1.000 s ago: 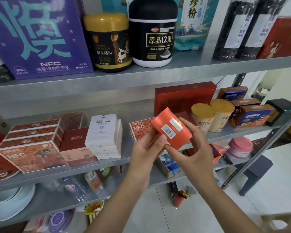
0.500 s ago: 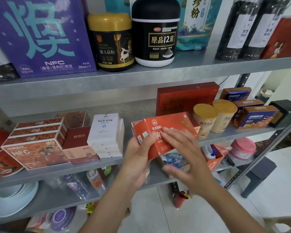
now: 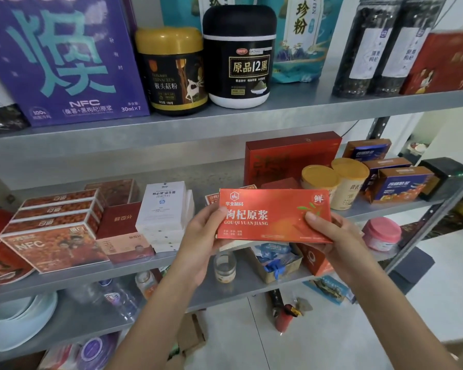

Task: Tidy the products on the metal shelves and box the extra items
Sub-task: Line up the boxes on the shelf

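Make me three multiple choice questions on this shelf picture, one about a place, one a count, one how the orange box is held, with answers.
1. Where is the gold-lidded jar? A) top shelf, between the purple box and the black jar B) lowest shelf C) floor
2. How many yellow-lidded tubs stand on the middle shelf? A) one B) two C) four
3. How is the orange box held? A) lying on a shelf B) in the left hand only C) in both hands
Answers: 1 A, those two flank it. 2 B, two stand side by side. 3 C, the left hand and right hand grip opposite ends.
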`<state>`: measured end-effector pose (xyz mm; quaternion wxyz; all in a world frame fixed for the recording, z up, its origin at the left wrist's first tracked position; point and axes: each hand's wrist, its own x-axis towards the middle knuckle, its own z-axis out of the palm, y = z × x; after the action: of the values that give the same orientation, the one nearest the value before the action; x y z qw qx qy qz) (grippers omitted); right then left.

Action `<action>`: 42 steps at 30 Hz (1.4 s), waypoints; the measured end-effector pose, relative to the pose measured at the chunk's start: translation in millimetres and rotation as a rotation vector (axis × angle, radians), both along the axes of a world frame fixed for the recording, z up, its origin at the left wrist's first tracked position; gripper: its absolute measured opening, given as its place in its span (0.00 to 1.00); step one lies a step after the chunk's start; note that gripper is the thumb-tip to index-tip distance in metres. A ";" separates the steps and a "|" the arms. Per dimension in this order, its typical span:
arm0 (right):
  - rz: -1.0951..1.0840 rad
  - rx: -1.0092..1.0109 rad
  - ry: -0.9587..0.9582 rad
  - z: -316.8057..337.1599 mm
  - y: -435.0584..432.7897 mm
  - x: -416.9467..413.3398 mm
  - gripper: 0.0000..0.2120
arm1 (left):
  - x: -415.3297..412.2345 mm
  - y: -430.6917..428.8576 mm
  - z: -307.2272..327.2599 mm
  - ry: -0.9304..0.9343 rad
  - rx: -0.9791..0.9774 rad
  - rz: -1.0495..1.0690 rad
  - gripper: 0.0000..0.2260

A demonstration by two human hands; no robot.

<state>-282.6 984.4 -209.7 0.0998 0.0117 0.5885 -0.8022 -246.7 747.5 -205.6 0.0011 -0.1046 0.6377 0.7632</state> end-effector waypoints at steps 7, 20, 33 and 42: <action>-0.334 0.616 0.394 13.8 -32.3 24.2 0.28 | -1.2 22.9 6.6 0.049 -0.228 0.104 0.10; -0.284 0.921 0.952 18.4 -53.3 40.1 0.36 | 8.2 58.1 37.3 0.147 0.003 -0.065 0.35; 0.009 0.811 0.851 13.8 -74.9 58.7 0.29 | 16.6 54.8 16.3 0.197 0.233 0.308 0.22; -0.173 0.284 0.077 26.8 -20.9 2.9 0.46 | 4.8 -16.2 0.6 0.160 0.436 -0.034 0.18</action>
<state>-279.7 963.6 -182.9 0.0051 0.0454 0.6963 -0.7163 -241.9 731.3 -205.0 -0.0139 -0.0301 0.4575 0.8886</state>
